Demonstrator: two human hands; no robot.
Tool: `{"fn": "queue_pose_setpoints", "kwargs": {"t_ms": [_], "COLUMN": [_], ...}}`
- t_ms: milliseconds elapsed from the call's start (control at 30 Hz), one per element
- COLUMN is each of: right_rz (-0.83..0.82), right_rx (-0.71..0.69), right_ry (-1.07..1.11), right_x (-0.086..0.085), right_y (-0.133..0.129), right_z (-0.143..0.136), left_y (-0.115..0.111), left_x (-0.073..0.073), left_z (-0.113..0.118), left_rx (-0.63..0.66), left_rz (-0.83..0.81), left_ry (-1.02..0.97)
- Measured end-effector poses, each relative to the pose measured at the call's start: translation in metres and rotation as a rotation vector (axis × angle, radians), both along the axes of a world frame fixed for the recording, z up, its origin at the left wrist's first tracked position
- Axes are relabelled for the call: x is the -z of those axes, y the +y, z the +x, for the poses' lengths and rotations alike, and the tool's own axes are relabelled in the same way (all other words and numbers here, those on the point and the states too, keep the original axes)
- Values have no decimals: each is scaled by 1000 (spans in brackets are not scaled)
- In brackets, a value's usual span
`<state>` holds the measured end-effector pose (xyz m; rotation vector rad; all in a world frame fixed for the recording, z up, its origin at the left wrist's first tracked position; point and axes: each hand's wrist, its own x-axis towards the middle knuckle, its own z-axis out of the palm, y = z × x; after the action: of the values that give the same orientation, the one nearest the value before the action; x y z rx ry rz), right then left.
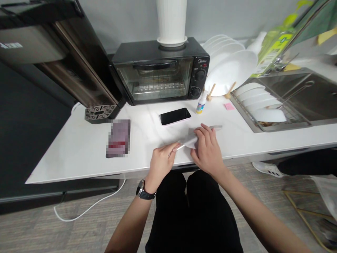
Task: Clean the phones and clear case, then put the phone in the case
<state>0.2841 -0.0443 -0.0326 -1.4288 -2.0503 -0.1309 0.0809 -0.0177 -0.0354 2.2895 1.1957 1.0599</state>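
Near the counter's front edge, my left hand [162, 162] pinches a small clear, glossy thin piece [180, 146] between thumb and fingers. My right hand [207, 149] is closed on a thin pale grey sheet [191, 139], which looks like soft cloth. The sheet touches or overlaps the clear piece, and one end sticks out beyond my right fingers. Just behind my hands a phone [175, 116] lies flat, its dark screen up. To the right of the phone stands a small white spray bottle [201, 102] with a blue and yellow label.
A pixelated purple item [118, 138] lies at left, before a drinks machine [101, 113]. Behind stand a toaster oven [160, 75] bearing a white pot [171, 21], and racked plates [229, 72]. A pink note [229, 106] and a sink [297, 100] are at right.
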Motion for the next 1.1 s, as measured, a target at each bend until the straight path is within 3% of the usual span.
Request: {"fn": "queue_pose_setpoints", "kwargs": {"t_ms": [133, 200, 267, 400, 467, 567, 633, 767, 833, 1000, 1100], "right_rz": [-29, -39, -35, -16, -24, -55, -65, -47, -42, -39, -18], "right_rx": [-182, -265, -242, -32, -73, -254, -279, -41, 5, -290, -204], "right_ry": [-47, -86, -100, -42, -28, -81, -135, -117, -86, -147, -162], "right_x": [3, 2, -1, -4, -3, 0, 0, -3, -3, 1, 1], "right_y": [-17, -17, -10, 0, -5, -15, -14, 1, 2, -15, -12], "right_z": [-36, -39, -27, -7, -15, -32, -28, 0, -1, -26, -16], "left_y": [1, 2, 2, 1, 2, 3, 4, 1, 0, 1, 1], "left_x": [3, 3, 1, -1, 0, 4, 5, 1, 0, 4, 4], "left_z": [-2, -4, -3, 0, 0, -3, -4, 0, 1, -3, -3], "left_rx": [-14, -8, -19, 2, -16, -41, -29, -2, 1, -42, -24], "left_rz": [70, 97, 80, -6, -2, 50, 76, 9, -21, 58, 60], "left_ry": [47, 42, 27, -10, 16, 75, 72, -19, -23, 67, 32]}}
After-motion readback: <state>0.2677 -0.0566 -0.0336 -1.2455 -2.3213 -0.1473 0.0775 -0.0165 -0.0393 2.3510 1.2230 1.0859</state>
